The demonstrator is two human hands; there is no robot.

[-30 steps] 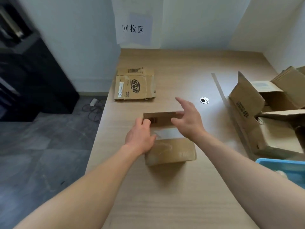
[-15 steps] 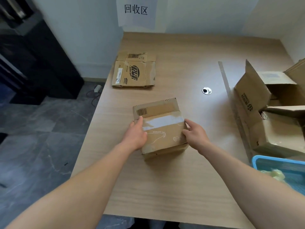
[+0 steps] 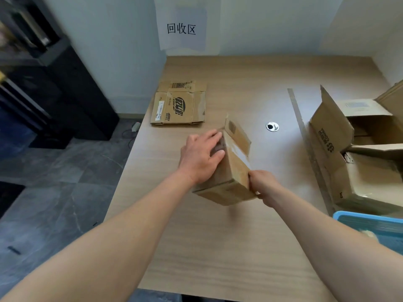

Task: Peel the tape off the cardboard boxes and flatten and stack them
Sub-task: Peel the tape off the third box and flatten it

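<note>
A small brown cardboard box (image 3: pixel 234 171) stands tilted on the wooden table (image 3: pixel 218 247), turned so one corner faces me. Clear tape (image 3: pixel 236 150) runs across its upper face, and one flap with a barcode sticks up at the far end. My left hand (image 3: pixel 201 158) lies on the box's left side with its fingers spread flat. My right hand (image 3: pixel 265 187) grips the box's near right corner, fingers curled at the edge. A flattened printed box (image 3: pixel 178 105) lies at the table's far left.
A large open cardboard box (image 3: pixel 349 149) with raised flaps fills the right side. A blue bin (image 3: pixel 370 223) sits at the near right. A round cable hole (image 3: pixel 272 126) is in the table. The table's left edge drops to a grey floor.
The small box has been rotated and tipped up, its flap now pointing away. My left hand moved onto its left side; my right hand shifted to the near right corner.
</note>
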